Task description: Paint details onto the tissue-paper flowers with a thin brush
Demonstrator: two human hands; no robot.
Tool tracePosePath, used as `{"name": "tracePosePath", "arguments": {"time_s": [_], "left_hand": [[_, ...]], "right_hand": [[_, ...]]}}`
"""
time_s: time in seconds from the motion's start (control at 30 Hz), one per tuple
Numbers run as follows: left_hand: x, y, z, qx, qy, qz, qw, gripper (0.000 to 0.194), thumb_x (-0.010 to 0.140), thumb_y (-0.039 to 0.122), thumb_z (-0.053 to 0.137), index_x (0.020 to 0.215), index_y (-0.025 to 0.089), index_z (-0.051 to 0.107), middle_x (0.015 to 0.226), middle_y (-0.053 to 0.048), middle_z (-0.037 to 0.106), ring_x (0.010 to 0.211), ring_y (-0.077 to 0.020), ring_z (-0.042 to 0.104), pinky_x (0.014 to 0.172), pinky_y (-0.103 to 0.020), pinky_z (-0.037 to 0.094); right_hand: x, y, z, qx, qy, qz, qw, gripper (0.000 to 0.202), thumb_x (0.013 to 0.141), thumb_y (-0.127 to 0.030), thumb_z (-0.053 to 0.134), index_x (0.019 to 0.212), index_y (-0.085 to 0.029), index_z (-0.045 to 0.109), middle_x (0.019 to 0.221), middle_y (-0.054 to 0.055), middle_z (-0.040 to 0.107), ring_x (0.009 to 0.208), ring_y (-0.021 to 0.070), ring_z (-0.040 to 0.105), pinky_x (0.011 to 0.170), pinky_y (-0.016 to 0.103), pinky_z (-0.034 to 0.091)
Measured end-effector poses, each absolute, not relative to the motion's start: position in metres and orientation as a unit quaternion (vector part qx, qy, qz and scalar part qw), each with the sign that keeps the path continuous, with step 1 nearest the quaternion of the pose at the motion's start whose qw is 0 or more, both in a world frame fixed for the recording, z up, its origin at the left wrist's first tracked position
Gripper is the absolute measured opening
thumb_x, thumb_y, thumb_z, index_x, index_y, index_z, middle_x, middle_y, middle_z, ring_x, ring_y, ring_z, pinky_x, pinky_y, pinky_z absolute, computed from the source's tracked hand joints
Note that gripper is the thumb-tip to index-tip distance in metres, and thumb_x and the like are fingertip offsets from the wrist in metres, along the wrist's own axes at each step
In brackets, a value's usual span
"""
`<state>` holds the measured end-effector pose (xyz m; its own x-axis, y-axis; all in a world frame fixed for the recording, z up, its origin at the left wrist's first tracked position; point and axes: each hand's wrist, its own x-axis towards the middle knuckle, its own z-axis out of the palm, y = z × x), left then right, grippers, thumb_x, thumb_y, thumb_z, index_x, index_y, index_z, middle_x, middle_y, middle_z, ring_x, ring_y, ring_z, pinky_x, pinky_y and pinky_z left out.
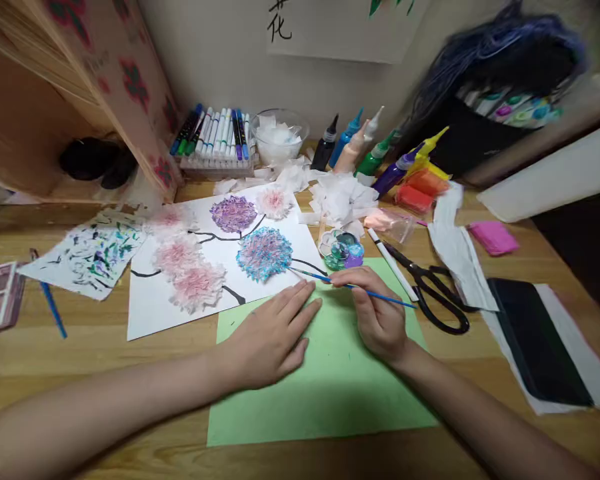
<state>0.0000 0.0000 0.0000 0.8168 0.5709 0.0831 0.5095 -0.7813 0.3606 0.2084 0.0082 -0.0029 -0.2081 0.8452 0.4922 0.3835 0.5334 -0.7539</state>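
Note:
My right hand (pixel 380 313) pinches a thin blue paintbrush (pixel 375 293), its tip at the lower right edge of a blue and pink paper flower (pixel 265 255). Lying flat with fingers stretched, my left hand (pixel 275 333) rests on a green sheet (pixel 330 400) and the bottom edge of the white paper (pixel 155 320). That paper also carries a purple flower (pixel 233 214), several pink ones (pixel 199 285) and black painted stems. Just beyond the brush sits a small palette (pixel 347 250) with green, white and purple paint.
Black scissors (pixel 430 280) and a white marker (pixel 393 265) lie at right, near a dark phone (pixel 537 340). Paint bottles (pixel 350 143), torn tissue (pixel 343 198), a clear bowl (pixel 280 137) and a marker rack (pixel 215 137) line the back. A paint-smeared tissue (pixel 93 250) lies left.

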Motion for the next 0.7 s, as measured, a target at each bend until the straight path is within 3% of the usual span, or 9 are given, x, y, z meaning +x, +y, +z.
{"name": "tracePosePath", "arguments": {"time_s": [0.4, 0.7], "left_hand": [[0.000, -0.002, 0.003, 0.933, 0.292, 0.101, 0.186, 0.053, 0.087, 0.024, 0.042, 0.136, 0.006, 0.036, 0.147, -0.022, 0.027, 0.137, -0.0311, 0.024, 0.110, -0.046, 0.032], [-0.001, -0.002, 0.002, 0.931, 0.293, 0.107, 0.192, 0.052, 0.088, 0.026, 0.041, 0.135, 0.005, 0.036, 0.147, -0.022, 0.028, 0.138, -0.0309, 0.023, 0.112, -0.044, 0.029]], "right_hand": [[0.203, 0.009, 0.000, -0.416, -0.684, 0.226, 0.555, 0.024, 0.092, -0.020, 0.036, 0.095, -0.022, 0.060, 0.085, 0.005, 0.064, 0.085, 0.0199, 0.061, 0.075, 0.038, 0.048], [0.188, 0.020, 0.009, -0.367, -0.753, 0.200, 0.508, 0.024, 0.091, -0.017, 0.036, 0.096, -0.019, 0.059, 0.087, 0.007, 0.064, 0.085, 0.0199, 0.060, 0.075, 0.037, 0.046]]}}
